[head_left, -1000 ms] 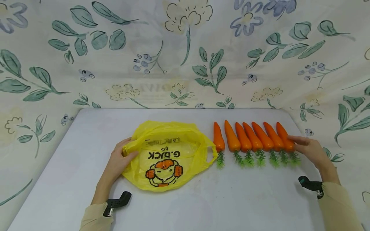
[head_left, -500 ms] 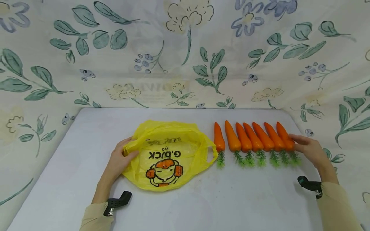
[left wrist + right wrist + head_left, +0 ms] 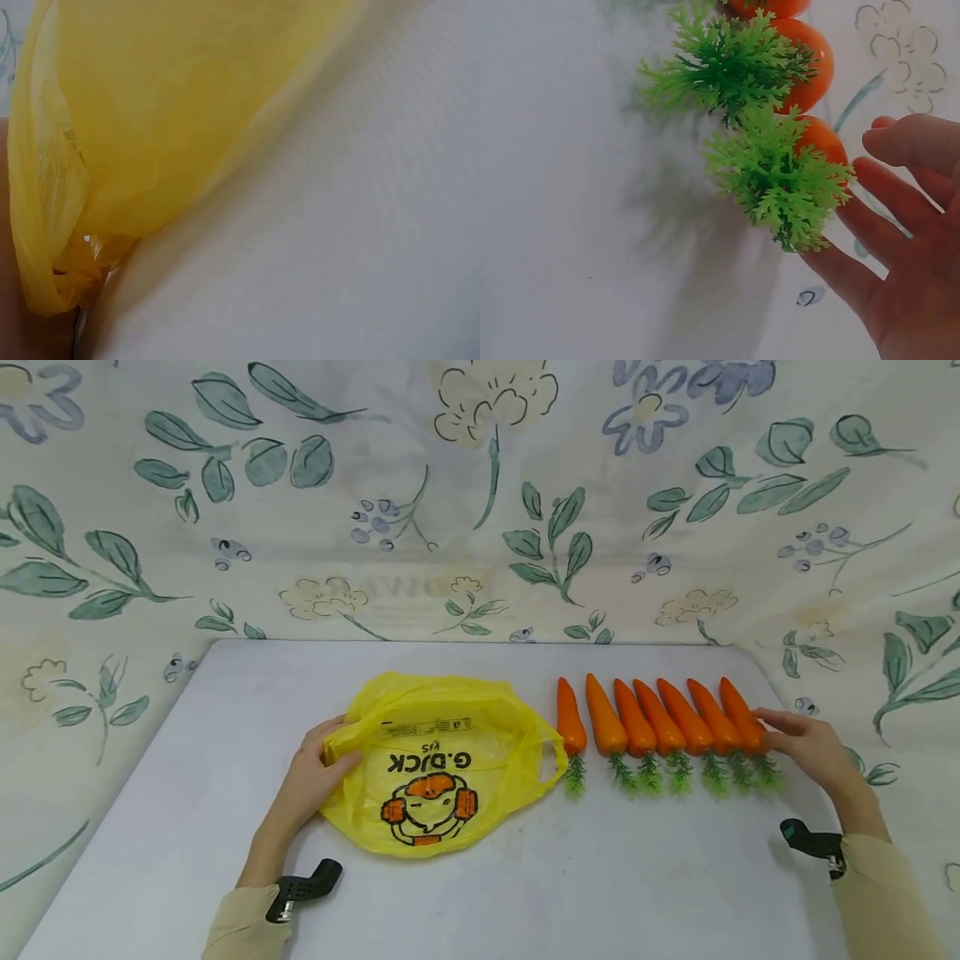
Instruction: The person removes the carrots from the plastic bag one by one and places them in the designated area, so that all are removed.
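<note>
A yellow plastic bag (image 3: 431, 752) lies flat on the table, its mouth spread and its upside-down print facing up. At the bag's left edge my left hand (image 3: 309, 777) holds the plastic between thumb and fingers; in the left wrist view the yellow plastic (image 3: 165, 97) hides most of the hand. To the right of the bag lies a row of several orange toy carrots (image 3: 684, 717), tips away from me and green tops towards me. My right hand (image 3: 817, 752) reaches the rightmost carrot (image 3: 742, 718) with extended fingers, which touch or nearly touch its side.
A white table (image 3: 525, 893) bears everything. Behind it and along both sides hangs a flowered cloth (image 3: 450, 527). The bag's right handle (image 3: 553, 760) lies close beside the leftmost carrot (image 3: 571, 718). Black wrist cameras (image 3: 307, 885) are strapped to both forearms.
The head view has shifted very slightly. Both hands, the bag and the carrots stay essentially where they were.
</note>
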`<state>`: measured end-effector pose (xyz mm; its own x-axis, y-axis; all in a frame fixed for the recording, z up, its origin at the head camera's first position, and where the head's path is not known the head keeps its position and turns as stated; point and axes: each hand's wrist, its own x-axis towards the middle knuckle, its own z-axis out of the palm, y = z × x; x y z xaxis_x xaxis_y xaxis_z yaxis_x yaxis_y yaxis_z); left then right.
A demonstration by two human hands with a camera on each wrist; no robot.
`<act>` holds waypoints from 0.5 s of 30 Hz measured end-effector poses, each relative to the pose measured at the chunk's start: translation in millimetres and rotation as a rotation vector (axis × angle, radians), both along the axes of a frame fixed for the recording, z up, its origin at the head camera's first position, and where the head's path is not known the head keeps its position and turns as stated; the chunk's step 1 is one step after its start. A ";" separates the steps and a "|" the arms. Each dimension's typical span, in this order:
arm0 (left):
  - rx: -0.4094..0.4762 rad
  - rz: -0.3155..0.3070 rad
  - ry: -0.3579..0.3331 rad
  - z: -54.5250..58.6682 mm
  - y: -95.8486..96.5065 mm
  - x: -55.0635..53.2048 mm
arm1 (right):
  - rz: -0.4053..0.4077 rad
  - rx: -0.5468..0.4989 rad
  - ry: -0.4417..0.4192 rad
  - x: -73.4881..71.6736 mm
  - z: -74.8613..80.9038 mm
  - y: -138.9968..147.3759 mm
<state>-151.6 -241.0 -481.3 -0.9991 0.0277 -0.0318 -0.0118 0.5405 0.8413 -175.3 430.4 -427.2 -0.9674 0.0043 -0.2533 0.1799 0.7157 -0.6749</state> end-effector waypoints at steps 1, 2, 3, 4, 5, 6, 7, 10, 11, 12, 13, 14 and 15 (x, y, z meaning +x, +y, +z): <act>0.000 -0.001 0.000 0.4 -0.2 -0.2 | -0.001 0.008 0.000 -0.5 1.0 0.2; -0.003 -0.001 -0.001 1.0 -0.4 -0.4 | -0.002 0.016 0.000 -1.1 1.7 0.2; -0.008 -0.001 -0.002 2.0 -0.7 -0.3 | 0.000 0.025 0.005 -1.6 2.1 0.3; -0.010 -0.003 -0.005 2.8 -1.5 -0.4 | 0.004 0.034 0.012 -1.9 2.5 0.7; -0.015 -0.004 -0.005 3.8 -2.4 -0.5 | 0.006 0.040 0.017 -2.1 2.9 1.3; -0.024 -0.009 -0.004 5.0 -3.1 -0.6 | 0.010 0.046 0.028 -2.3 3.5 2.2; -0.031 -0.012 -0.002 6.6 -3.7 -0.5 | 0.018 0.052 0.038 -1.8 4.1 3.2; -0.038 -0.026 0.001 11.5 -5.4 -0.4 | 0.043 0.080 0.057 -0.8 6.8 6.1; -0.042 -0.029 0.008 13.4 -5.8 -0.2 | 0.049 0.081 0.054 -1.0 7.9 6.7; -0.049 -0.033 0.013 15.0 -6.5 -0.1 | 0.057 0.082 0.053 -1.3 9.3 6.6; -0.053 -0.038 0.024 16.5 -7.3 0.0 | 0.062 0.078 0.051 -1.6 10.6 6.0; -0.056 -0.046 0.035 17.8 -8.3 -0.2 | 0.063 0.075 0.048 -2.2 11.7 5.3; -0.067 -0.054 0.050 19.1 -9.4 -0.2 | 0.061 0.069 0.043 -2.7 13.0 4.4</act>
<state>-151.8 -250.4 -462.2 -0.9966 0.0812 0.0149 0.0604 0.5942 0.8020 -178.0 434.8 -414.3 -0.9764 -0.0393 -0.2124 0.1059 0.7698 -0.6295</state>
